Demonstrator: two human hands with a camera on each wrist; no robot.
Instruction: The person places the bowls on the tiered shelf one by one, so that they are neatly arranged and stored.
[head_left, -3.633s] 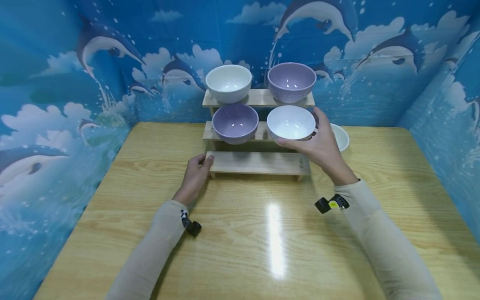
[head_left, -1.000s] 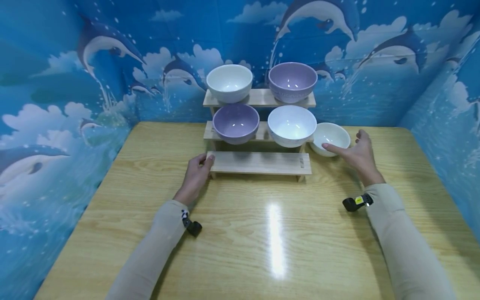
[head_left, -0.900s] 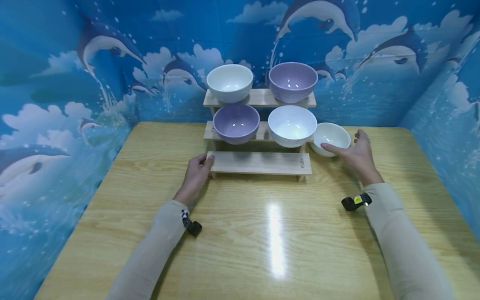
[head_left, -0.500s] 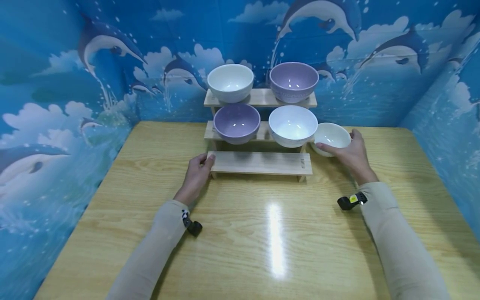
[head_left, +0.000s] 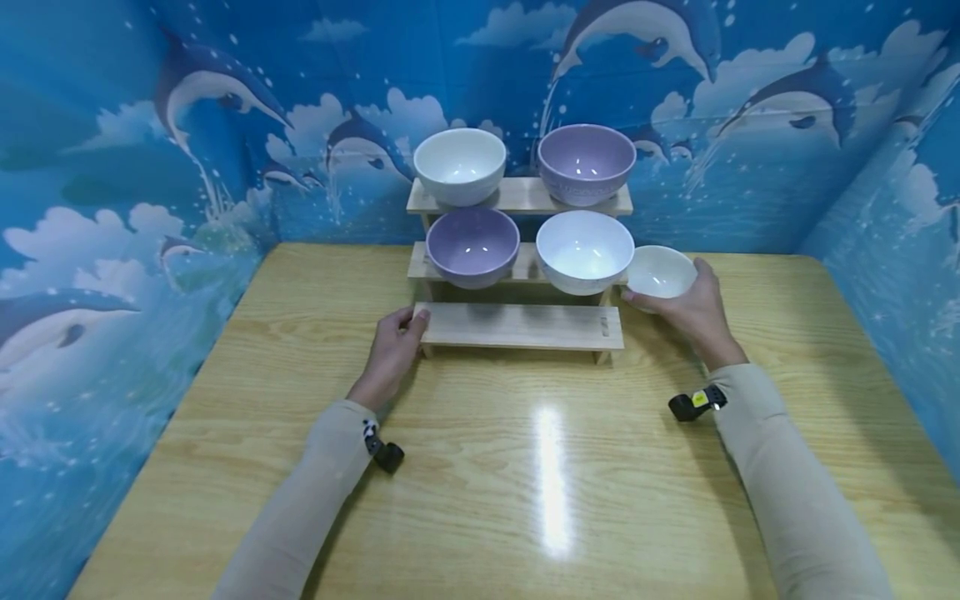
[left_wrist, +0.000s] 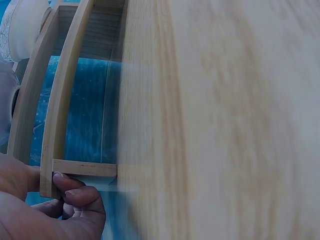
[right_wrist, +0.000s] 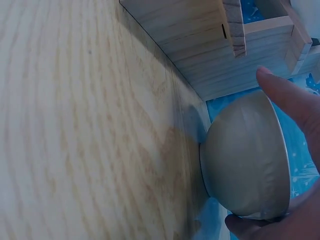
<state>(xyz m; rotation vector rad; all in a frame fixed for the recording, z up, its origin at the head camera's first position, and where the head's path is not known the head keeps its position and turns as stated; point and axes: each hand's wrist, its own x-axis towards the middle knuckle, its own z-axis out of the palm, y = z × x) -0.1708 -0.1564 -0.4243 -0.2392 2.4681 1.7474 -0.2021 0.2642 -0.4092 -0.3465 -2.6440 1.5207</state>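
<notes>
My left hand pinches the left end of the lowest step of a three-tier wooden display rack; the left wrist view shows thumb and fingers at the board's corner. To the rack's right, my right hand curls round a small white bowl, thumb at the near side, fingers along the right. In the right wrist view the bowl sits upright with its base at the tabletop. Its front is partly covered by my thumb in the head view.
A white bowl and a purple bowl stand on the top tier. The middle tier bears a purple bowl and a white bowl, the latter close to the small bowl. Dolphin-print cloth walls the wooden table.
The right hand let go of the white bowl on the middle tier, moved right to the small white bowl, then came leftward and closed round it. The left hand stayed at the rack.
</notes>
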